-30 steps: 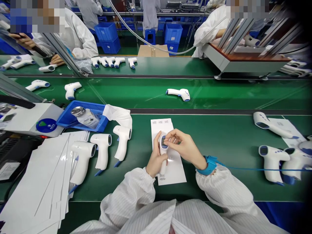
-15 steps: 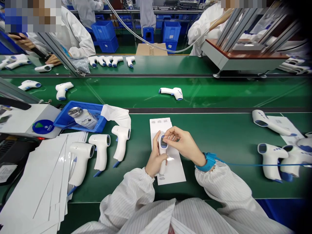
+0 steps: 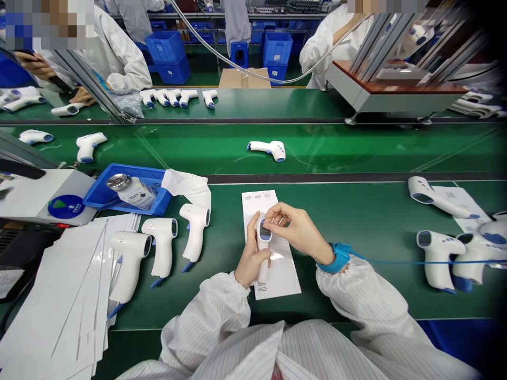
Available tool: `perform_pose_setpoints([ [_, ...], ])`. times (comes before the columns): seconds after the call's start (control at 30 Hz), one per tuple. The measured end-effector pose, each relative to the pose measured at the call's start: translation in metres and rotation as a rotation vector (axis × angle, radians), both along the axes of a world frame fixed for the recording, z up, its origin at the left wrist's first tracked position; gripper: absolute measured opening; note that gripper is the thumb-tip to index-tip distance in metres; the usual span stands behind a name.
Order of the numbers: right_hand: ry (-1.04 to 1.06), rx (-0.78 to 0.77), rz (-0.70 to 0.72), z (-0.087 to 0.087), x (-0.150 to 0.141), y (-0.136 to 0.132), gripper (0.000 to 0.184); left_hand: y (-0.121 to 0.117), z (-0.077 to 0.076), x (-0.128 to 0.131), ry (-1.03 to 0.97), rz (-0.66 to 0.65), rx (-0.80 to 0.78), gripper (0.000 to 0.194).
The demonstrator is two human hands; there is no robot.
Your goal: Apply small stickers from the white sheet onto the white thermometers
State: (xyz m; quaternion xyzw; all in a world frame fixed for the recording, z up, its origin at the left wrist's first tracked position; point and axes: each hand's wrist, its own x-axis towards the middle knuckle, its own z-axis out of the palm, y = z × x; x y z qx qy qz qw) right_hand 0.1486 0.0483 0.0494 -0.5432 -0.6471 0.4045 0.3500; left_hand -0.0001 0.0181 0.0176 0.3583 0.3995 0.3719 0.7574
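Note:
My left hand (image 3: 252, 258) is wrapped round the handle of a white infrared thermometer (image 3: 264, 238), its small dark screen facing up at me. At the top edge of that screen, my right hand (image 3: 295, 229) has thumb and forefinger pinched together; whatever is between the fingertips is too small to make out. A blue wrist strap (image 3: 336, 257) with a thin cord circles my right wrist. Beneath both hands lies a printed white sheet (image 3: 283, 279). To the left, three more thermometers (image 3: 163, 247) stand in a row with blue parts at their handle ends.
A blue tray (image 3: 119, 171) holds a metal-capped bottle (image 3: 137, 192). White sheets (image 3: 51, 295) are piled at the left. Several thermometers (image 3: 438, 258) rest at the right. Beyond runs a green conveyor belt (image 3: 190, 150) carrying thermometers. Co-workers in white coats are across it.
The thermometers on the conveyor belt have shifted to the left. My hands keep nearly the same pose around the thermometer, and the whole view has moved slightly.

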Motion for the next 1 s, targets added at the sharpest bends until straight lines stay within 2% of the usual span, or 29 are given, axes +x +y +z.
perform_pose_setpoints([
  [0.53,-0.028,0.005,0.011,0.0029,0.0,0.0019,0.007,-0.0002,-0.0051,-0.0011,-0.029,-0.005,0.027,0.1],
  [0.6,-0.029,0.009,0.01,0.0032,-0.0003,0.0019,0.007,-0.0006,-0.0049,-0.0017,-0.034,-0.013,0.017,0.095],
  [0.77,-0.034,0.01,0.007,0.0037,-0.0019,0.0024,0.006,-0.0011,-0.0014,0.0,0.068,0.023,-0.021,0.067],
  [0.87,-0.033,0.017,0.009,0.0033,-0.0027,0.002,0.007,-0.0011,-0.0005,0.002,0.122,0.031,-0.017,0.065],
  [1.0,-0.045,0.044,0.017,0.0017,-0.0026,0.0021,0.011,-0.001,-0.0027,0.0023,0.097,0.033,-0.004,0.065],
])
